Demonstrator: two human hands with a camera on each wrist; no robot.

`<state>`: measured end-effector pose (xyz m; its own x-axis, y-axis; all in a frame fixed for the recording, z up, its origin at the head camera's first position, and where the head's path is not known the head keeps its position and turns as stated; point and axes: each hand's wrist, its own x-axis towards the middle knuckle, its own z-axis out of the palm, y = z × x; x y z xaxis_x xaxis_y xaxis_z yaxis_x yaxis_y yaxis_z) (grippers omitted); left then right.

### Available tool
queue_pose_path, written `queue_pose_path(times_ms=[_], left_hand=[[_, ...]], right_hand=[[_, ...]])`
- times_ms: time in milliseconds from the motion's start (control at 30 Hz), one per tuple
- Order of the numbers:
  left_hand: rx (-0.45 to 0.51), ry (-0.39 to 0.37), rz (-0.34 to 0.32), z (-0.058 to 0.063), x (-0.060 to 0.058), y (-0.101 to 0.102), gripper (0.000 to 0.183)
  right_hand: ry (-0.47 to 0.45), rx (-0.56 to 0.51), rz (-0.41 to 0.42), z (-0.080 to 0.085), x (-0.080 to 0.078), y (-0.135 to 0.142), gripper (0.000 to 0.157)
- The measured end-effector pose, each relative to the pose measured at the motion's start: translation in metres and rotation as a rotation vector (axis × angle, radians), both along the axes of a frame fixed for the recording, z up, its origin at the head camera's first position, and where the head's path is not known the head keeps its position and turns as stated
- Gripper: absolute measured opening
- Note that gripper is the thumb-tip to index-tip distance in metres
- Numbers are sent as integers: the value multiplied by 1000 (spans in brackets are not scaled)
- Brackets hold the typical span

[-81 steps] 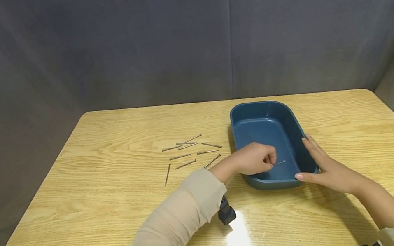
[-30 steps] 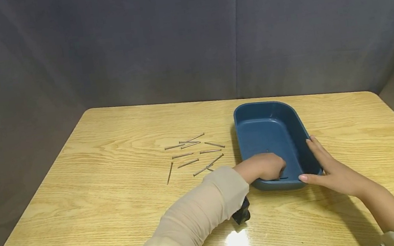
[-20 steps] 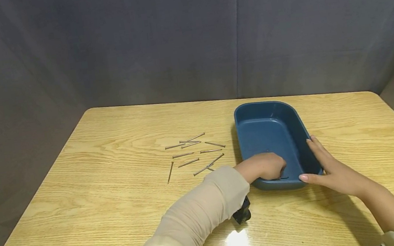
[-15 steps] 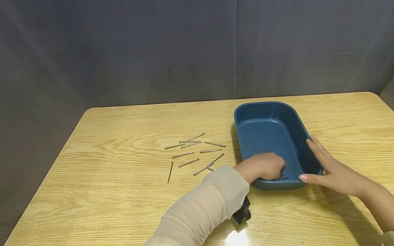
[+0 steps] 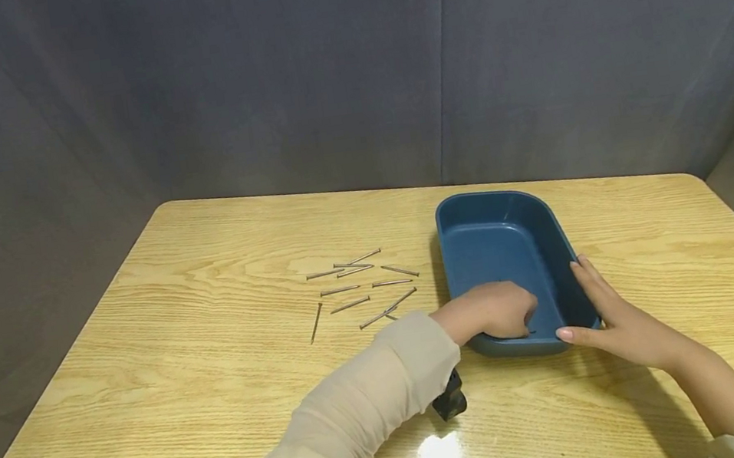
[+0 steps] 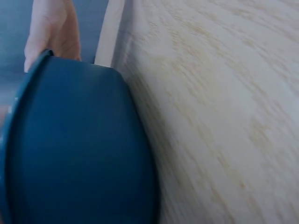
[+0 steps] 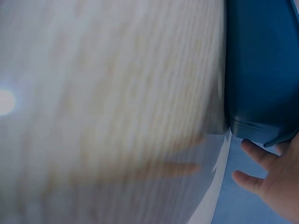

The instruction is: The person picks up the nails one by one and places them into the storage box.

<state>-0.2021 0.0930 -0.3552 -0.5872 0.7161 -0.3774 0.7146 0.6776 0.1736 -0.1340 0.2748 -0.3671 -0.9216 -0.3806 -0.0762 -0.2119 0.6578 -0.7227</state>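
My left hand [image 5: 499, 312] reaches over the near left rim of the blue plastic bin [image 5: 499, 254], fingers curled down at its floor. At those fingertips shows the dark end of a nail [image 5: 532, 331]; the rest is hidden by the hand. My right hand [image 5: 627, 330] rests on the bin's near right corner, thumb on the front rim and straight fingers along the outer right wall. In the left wrist view, the bin's wall [image 6: 88, 140] hides my left fingers, and my right hand [image 6: 53, 32] shows at the far rim. Several loose steel nails [image 5: 340, 290] lie left of the bin.
The wooden table [image 5: 148, 366] runs back to a grey curtain [image 5: 291, 76]. A black wrist camera [image 5: 450, 397] hangs under my left sleeve, close over the tabletop. One nail [image 5: 390, 316] is partly covered by that sleeve.
My left hand has lowered the pinched nail from above the bin to its floor near the front. In the last half second it shifts slightly right, covering more of the nail. My right hand stays put.
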Motion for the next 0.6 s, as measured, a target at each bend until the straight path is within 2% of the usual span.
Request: queue_pose_path(times_ms=[167,400,600], left_hand=[[61,17,0,8,2,-9,12],[216,83,1,13,1,-27,11],[322,82,18,23,4,-43,5]], right_hand=[[-7,4,-6,-1,0,0,94],[-2,11,-13,-1,0,1,93],[-14,2,-10,0,-1,0,94]])
